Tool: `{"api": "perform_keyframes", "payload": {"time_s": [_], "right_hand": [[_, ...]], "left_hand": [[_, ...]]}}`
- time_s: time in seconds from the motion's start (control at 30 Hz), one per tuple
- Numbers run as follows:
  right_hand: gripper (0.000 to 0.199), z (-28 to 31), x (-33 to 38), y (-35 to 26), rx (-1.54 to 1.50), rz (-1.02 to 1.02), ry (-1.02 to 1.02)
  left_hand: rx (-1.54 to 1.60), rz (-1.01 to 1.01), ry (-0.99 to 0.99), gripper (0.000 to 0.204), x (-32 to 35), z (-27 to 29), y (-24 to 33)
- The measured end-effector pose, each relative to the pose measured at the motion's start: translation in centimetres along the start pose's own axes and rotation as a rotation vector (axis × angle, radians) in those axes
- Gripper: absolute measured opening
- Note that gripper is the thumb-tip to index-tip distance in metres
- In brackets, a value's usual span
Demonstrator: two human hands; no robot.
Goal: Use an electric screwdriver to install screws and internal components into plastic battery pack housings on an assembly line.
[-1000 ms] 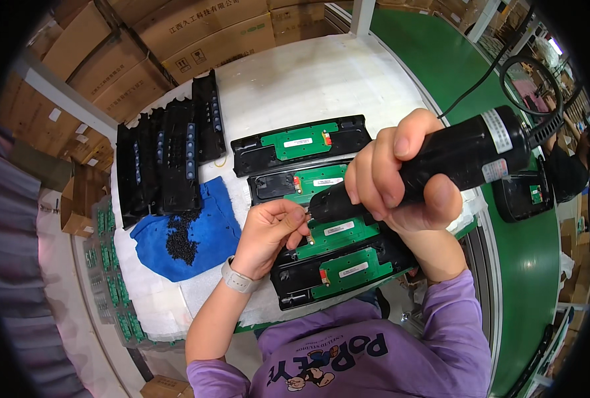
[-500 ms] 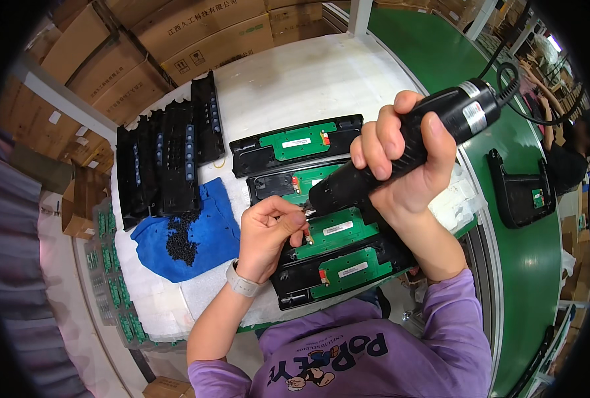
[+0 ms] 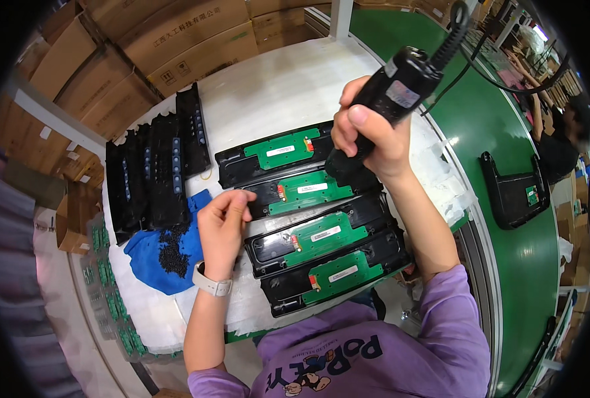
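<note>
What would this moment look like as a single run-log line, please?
right hand: grips electric screwdriver, tip on second housing | left hand: at its left end | black screws: on blue cloth

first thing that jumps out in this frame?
The right hand gripping a black corded electric screwdriver, tip down on the second of four black housings with green circuit boards at table centre. The left hand pinches at that housing's left end, beside a blue cloth heaped with black screws.
</note>
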State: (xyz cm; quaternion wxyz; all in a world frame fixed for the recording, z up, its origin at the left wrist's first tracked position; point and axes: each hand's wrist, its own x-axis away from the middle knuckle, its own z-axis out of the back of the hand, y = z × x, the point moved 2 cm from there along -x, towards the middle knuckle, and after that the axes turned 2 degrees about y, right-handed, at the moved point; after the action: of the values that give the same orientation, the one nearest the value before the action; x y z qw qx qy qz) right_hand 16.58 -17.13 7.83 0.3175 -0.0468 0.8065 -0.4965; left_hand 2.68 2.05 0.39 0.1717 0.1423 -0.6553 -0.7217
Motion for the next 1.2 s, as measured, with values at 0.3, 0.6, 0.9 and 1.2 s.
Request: {"api": "perform_keyframes", "payload": {"time_s": [0.3, 0.6, 0.9, 1.2], "right_hand": [[0.024, -0.4, -0.2, 0.4, 0.083, -0.006, 0.016], [0.018, -1.2, -0.5, 1.3, 0.161, -0.058, -0.092], [0.016, -1.4, 0.5, 0.7, 0.193, 0.042, -0.062], [0.034, -1.3, 1.4, -0.9, -0.552, 0.114, -0.138]], "left_hand": [[0.06, 0.016, 0.07, 0.02, -1.0, 0.8, -1.2], [0.15, 0.022, 0.075, 0.011, -1.6, 0.8, -2.1], [0.203, 0.124, -0.066, 0.014, -1.2, 1.0, -2.1], [0.387, 0.14, -0.254, 0.013, 1.7, -2.4, 0.4]]}}
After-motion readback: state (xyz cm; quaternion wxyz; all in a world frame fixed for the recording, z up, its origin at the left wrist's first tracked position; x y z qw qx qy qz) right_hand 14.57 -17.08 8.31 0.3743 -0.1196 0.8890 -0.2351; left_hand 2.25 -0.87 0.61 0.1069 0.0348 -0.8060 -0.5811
